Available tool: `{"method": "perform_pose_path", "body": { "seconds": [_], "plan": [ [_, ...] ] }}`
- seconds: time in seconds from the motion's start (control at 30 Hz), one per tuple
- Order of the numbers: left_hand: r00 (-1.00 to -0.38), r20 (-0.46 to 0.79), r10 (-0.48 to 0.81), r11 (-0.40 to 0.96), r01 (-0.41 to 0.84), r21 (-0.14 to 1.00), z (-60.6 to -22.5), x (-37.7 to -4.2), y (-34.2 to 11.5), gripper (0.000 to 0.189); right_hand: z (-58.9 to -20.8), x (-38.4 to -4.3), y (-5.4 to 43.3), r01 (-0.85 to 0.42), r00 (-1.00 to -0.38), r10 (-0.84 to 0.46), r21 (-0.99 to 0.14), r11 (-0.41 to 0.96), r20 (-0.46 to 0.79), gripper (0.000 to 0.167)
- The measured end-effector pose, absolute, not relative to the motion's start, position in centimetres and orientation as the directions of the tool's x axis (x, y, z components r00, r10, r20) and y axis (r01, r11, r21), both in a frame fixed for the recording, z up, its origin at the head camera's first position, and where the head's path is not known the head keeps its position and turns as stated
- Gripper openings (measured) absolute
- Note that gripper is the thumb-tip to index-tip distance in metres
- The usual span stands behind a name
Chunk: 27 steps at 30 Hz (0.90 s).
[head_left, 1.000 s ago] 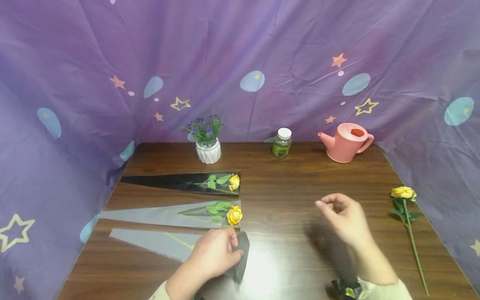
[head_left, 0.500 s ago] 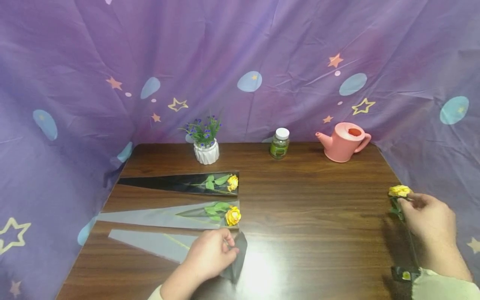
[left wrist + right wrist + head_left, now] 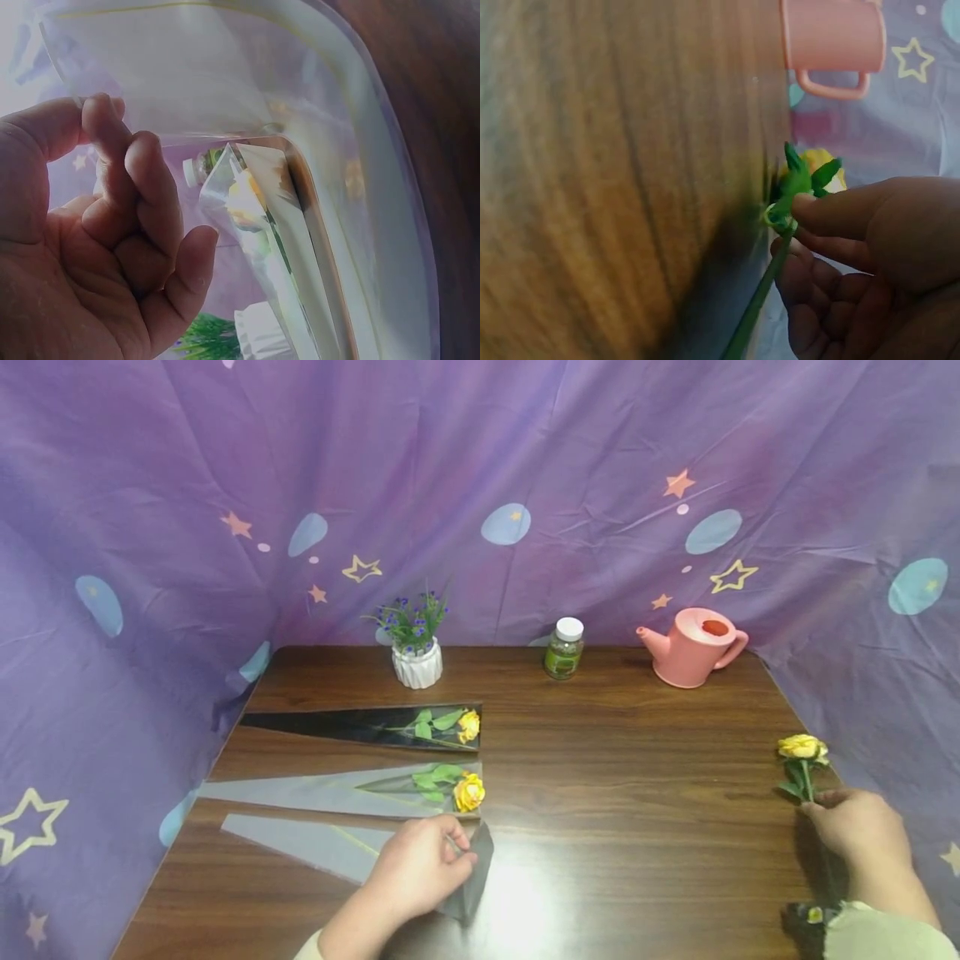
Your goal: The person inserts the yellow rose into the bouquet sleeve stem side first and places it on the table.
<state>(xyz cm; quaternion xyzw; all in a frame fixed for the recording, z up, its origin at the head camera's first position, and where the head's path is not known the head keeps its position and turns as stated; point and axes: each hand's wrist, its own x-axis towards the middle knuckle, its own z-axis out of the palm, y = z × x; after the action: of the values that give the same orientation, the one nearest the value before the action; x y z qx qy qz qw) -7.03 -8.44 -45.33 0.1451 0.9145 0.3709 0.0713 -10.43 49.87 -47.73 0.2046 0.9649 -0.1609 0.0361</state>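
My left hand (image 3: 423, 864) pinches the edge of a clear, tapering flower sleeve (image 3: 311, 843) between thumb and forefinger; the sleeve's wide end stands raised beside the fingers. At the table's right side, my right hand (image 3: 862, 835) pinches the green stem (image 3: 759, 296) of a yellow rose (image 3: 802, 747) just below its leaves. The bloom points away from me. Above the left hand lie two sleeved roses: one yellow rose (image 3: 469, 792) in a pale sleeve (image 3: 292, 791), another yellow rose (image 3: 468, 726) in a black-backed sleeve (image 3: 315, 724).
Along the back of the wooden table (image 3: 615, 760) stand a white pot (image 3: 417, 664) with purple flowers, a green-labelled jar (image 3: 562, 652) with a white lid, and a pink watering can (image 3: 688, 647). A patterned purple cloth (image 3: 600, 460) hangs behind and at both sides.
My right hand has moved from mid-table to the rose at the right, then slid from near the bloom down to the stem. The left hand stays at the sleeve's edge.
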Motion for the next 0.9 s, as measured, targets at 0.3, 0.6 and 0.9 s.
{"method": "perform_pose_path", "body": {
  "seconds": [0.3,0.6,0.9],
  "plan": [
    [-0.949,-0.034,0.314,0.681,0.200,0.704,-45.4,-7.0,-8.6,0.013,-48.3,-10.3,49.2,0.363,-0.930,0.359,-0.346,0.865,-0.080,0.037],
    [-0.947,-0.033,0.319,0.668,0.199,0.717,-45.3,-7.1,-8.4,0.012,-45.6,-10.8,44.1,0.249,-0.954,0.297,-0.454,0.856,0.037,0.038],
    [-0.941,-0.015,0.338,0.644,0.220,0.733,-45.3,-7.4,-8.3,0.009,-43.3,-10.9,37.5,0.153,-0.933,0.330,-0.667,0.729,0.147,0.033]
  ]
}}
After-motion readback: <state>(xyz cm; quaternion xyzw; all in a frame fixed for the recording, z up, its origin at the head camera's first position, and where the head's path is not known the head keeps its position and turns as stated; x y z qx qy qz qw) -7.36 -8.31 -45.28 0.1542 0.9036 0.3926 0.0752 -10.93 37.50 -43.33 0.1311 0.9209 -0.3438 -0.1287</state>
